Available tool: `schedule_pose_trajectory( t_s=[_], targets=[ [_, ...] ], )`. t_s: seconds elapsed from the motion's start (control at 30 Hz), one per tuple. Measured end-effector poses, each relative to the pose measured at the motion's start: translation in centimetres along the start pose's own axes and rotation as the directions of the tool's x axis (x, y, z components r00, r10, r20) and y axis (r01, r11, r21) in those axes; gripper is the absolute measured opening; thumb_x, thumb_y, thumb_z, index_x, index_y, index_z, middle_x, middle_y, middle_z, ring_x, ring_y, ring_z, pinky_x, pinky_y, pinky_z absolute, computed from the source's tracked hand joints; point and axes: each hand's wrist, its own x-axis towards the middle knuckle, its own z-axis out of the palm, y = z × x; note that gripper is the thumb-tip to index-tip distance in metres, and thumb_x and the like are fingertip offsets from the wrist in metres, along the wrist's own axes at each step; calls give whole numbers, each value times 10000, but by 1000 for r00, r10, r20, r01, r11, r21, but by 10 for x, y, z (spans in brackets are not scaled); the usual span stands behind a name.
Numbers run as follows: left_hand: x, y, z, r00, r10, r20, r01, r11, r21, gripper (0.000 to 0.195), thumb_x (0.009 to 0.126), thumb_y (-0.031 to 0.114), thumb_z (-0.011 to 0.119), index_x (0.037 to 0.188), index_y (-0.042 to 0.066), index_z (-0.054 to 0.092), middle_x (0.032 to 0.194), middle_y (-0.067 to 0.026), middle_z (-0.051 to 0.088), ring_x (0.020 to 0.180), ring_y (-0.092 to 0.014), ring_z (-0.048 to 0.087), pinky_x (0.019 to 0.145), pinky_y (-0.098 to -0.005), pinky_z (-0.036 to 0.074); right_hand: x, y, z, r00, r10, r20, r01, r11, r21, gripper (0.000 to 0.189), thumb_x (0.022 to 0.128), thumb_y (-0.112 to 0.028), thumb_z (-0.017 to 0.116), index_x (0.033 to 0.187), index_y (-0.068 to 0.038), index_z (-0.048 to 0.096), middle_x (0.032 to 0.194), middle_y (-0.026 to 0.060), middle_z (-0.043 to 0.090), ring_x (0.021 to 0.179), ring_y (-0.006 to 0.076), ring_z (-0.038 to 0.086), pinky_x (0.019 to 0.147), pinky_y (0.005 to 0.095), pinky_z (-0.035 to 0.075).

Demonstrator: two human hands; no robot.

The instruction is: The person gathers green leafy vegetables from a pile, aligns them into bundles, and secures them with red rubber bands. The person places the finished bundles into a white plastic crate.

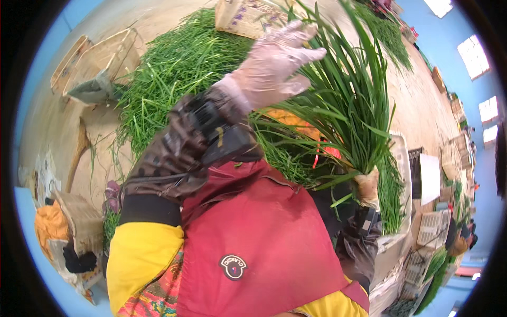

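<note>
My left hand, in a thin whitish glove, is spread with its fingers apart beside the upper leaves of a bunch of long flat green leaves, likely garlic chives. Whether its fingertips touch the leaves I cannot tell. Low on the right, my gloved right hand is closed round the lower end of that bunch, whose leaves fan upward and to the left. A large heap of loose green leaves lies on the floor beyond my left forearm. More cut leaves lie in a pale plastic tub beside my right hand.
A plastic crate stands behind the heap, with more crates at the upper left. A crate with orange cloth is at the lower left. Further crates and greens line the right side, near people. Another green pile lies beyond.
</note>
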Motion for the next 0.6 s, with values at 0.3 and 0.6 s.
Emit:
schedule_pose_trajectory(
  t_s=[0.3, 0.6],
  targets=[
    [-81, 52, 44, 572, 208, 794, 592, 565, -575, 493, 877, 228, 724, 1286, -21, 606, 1292, -181, 633, 1174, -269, 615, 1013, -370, 473, -8, 22, 20, 992, 106, 61, -119, 953, 278, 372, 785, 55, 669, 1156, 48, 646, 1014, 138, 721, 840, 229, 703, 756, 332, 583],
    [-66, 73, 92, 191, 47, 980, 403, 907, -122, 685, 871, 617, 581, 1252, 52, 647, 1194, -227, 660, 1155, -387, 606, 984, -440, 472, -11, 34, 27, 990, 127, 61, -140, 932, 334, 415, 753, 58, 681, 1166, 33, 654, 1075, 108, 720, 920, 198, 686, 829, 311, 539]
  ],
)
